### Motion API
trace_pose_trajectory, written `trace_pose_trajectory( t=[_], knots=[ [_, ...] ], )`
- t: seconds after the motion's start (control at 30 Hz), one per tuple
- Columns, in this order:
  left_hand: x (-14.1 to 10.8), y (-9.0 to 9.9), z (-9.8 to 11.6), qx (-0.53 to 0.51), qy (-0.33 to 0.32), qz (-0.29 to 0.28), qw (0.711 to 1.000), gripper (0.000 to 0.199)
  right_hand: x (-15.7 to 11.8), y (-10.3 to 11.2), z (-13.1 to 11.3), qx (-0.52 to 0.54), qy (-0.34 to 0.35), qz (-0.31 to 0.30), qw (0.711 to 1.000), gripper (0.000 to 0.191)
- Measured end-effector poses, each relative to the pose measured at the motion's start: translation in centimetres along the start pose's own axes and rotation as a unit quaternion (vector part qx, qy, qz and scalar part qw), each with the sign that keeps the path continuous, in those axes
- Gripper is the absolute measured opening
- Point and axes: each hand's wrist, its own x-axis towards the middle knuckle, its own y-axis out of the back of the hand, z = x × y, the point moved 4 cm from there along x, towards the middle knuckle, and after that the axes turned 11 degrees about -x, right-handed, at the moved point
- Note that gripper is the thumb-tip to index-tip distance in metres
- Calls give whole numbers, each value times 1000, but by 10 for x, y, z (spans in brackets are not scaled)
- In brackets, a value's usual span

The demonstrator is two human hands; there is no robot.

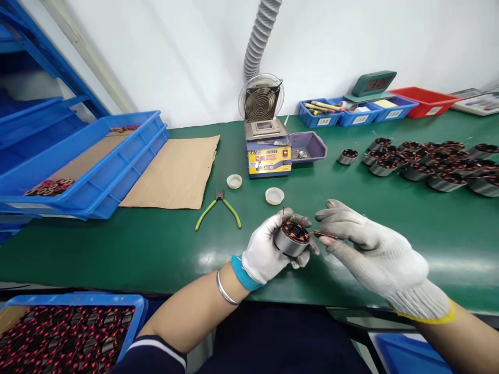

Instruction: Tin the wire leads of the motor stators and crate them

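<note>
A round metal motor stator (pixel 291 240) with copper windings is held over the front of the green table, its wound face up. My left hand (pixel 271 249), in a white glove with grey fingertips, wraps round it. Just to its right, my right hand (pixel 362 244), gloved too, pinches thin copper wire (pixel 325 235) that runs from the stator's right side. Another short wire end sticks up at the stator's back left. Beyond my left hand lie green-handled cutters (pixel 219 208) with spread handles and two small white dishes (pixel 274 196) (pixel 234 181).
A yellow-and-blue solder pot (pixel 268 157) with a fan stands at the back, beside a purple tray (pixel 317 148). Many stators (pixel 419 171) cover the right. Cardboard (pixel 175 174) and blue trays (pixel 97 192) lie left; small bins (pixel 360 118) line the wall.
</note>
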Motion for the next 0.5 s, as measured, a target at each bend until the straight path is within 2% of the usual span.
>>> trace_pose_trajectory(
  t=[0.07,0.23,0.27,0.33,0.4,0.43,0.47,0.5],
  knots=[
    [0,0,-2,-3,3,-4,1000,38,1,2,-3,27,13,19,999,8],
    [1,1,-1,-6,5,-7,1000,38,0,3,-5,54,-15,50,997,16],
    [2,1,-2,-5,20,-17,1000,37,1,4,-5,53,-14,50,997,16],
    [3,3,-8,9,102,-38,994,37,6,7,-7,42,14,32,998,14],
    [2,6,-15,21,195,-26,980,33,14,11,-12,19,66,-2,998,9],
    [1,7,-17,22,220,-8,975,30,19,13,-14,4,90,-21,996,6],
    [1,7,-17,15,218,12,976,26,24,16,-17,-13,112,-37,993,4],
    [2,6,-14,-1,186,31,982,23,28,19,-20,-28,129,-50,990,4]
  ],
)
